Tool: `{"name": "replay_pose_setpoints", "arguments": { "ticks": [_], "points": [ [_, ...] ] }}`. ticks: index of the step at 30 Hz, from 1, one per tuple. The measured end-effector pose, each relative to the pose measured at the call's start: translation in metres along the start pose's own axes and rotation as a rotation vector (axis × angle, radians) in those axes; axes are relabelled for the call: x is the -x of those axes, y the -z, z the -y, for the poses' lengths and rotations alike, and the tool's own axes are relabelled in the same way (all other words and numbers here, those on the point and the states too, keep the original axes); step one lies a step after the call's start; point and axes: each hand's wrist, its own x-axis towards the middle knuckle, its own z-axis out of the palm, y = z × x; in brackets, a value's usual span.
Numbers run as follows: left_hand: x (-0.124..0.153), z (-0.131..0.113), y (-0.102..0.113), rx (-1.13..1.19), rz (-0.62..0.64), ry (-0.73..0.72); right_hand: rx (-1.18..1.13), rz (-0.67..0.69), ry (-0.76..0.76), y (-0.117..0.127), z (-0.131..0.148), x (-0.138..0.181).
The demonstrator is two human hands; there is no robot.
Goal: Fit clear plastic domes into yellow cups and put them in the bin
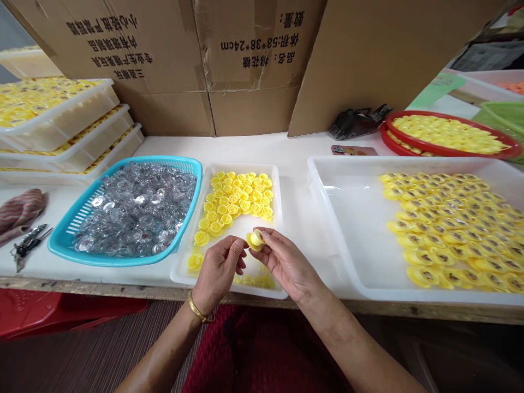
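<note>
My right hand (pixel 286 262) pinches a small yellow plastic piece (pixel 257 239) between thumb and fingers; it has a round raised centre and a wider rim. Close by its left edge is my left hand (pixel 219 267), with curled fingers and the thumb pressed to the forefinger; what these hold, if anything, is hidden. Both hands are over a white tray (pixel 279 196), where several rose-like yellow pieces (pixel 233 199) stand in rows at the far end. To the left, a blue basket (pixel 123 263) is heaped with clear, shiny round plastic parts (pixel 141 210).
A large white tray (pixel 331 218) at right holds rows of yellow pieces with dark centres. Stacked white trays (pixel 98 106) stand at left, near keys (pixel 27 245) and a cloth (pixel 22 213). Cardboard (pixel 249 109) borders the back; red trays (pixel 454 150) sit back right.
</note>
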Motion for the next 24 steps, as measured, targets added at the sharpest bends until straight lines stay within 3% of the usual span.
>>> {"name": "replay_pose_setpoints", "arguments": {
  "ticks": [8, 16, 19, 21, 24],
  "points": [
    [-0.005, 0.002, 0.0, -0.108, 0.014, 0.051, 0.135, 0.029, 0.064, 0.0, -0.006, 0.003],
    [-0.008, 0.003, 0.005, -0.11, 0.137, 0.044, 0.176, 0.102, 0.097, 0.002, -0.002, 0.011],
    [-0.004, 0.004, -0.001, -0.003, 0.142, 0.095, 0.253, 0.112, 0.18, 0.014, 0.022, 0.011],
    [0.001, 0.003, -0.004, 0.091, 0.075, 0.162, 0.401, 0.04, 0.28, 0.034, 0.054, 0.008],
    [0.004, 0.006, -0.001, 0.18, -0.064, 0.264, 0.899, -0.333, 0.383, 0.084, 0.116, -0.005]
  ]
}}
